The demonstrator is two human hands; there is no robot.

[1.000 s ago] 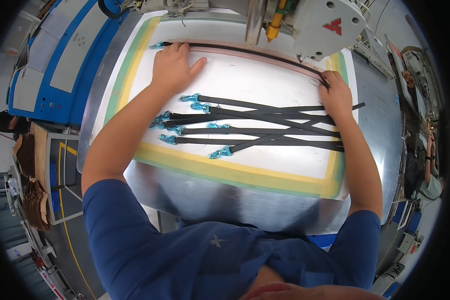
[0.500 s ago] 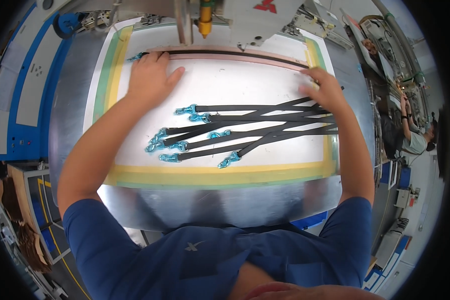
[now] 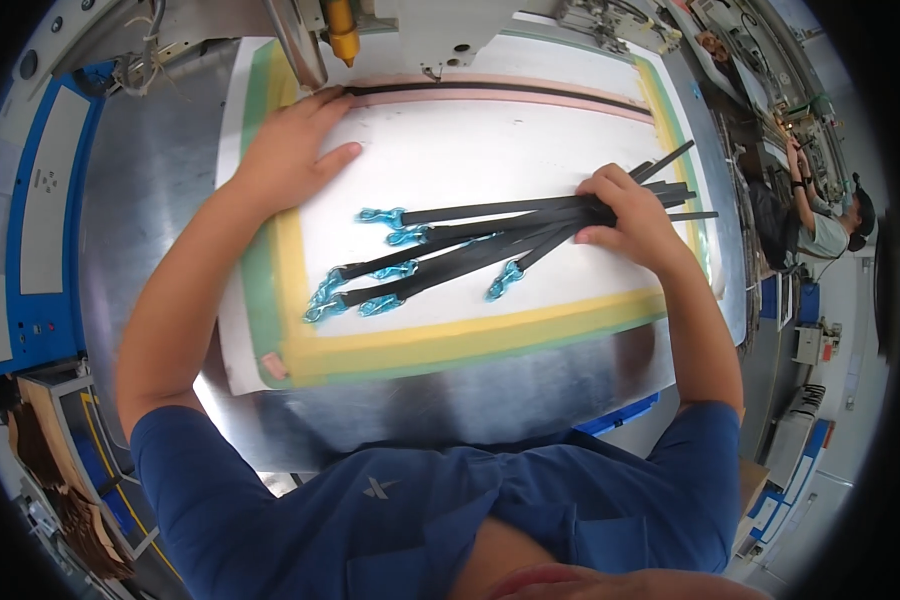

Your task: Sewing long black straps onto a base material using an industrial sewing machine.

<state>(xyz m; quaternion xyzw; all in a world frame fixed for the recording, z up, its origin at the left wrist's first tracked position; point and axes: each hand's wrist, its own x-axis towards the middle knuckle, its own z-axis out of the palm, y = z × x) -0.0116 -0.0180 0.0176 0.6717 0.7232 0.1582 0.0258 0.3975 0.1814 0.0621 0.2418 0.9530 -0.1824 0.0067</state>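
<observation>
A loose bundle of black straps (image 3: 490, 240) lies across the white board (image 3: 450, 150), blue-wrapped metal hooks (image 3: 378, 217) on their left ends. Near the right ends, my right hand (image 3: 630, 215) closes around the straps and draws them together. Farther back, one black strap (image 3: 530, 92) runs straight between two pink strips (image 3: 500, 99). My left hand (image 3: 290, 150) rests flat at that strap's left end, fingers stretched and thumb apart. What lies under those fingers is hidden.
A machine head (image 3: 445, 30) with a yellow cylinder (image 3: 341, 35) overhangs the far side. Yellow and green tape (image 3: 470, 345) borders the board on a shiny metal table (image 3: 400, 420). Another person (image 3: 820, 220) works at a machine on the right.
My right hand has left the right end of the back strap and come nearer, gripping the loose straps and bunching their right ends. My left hand stays by the back strap's left end.
</observation>
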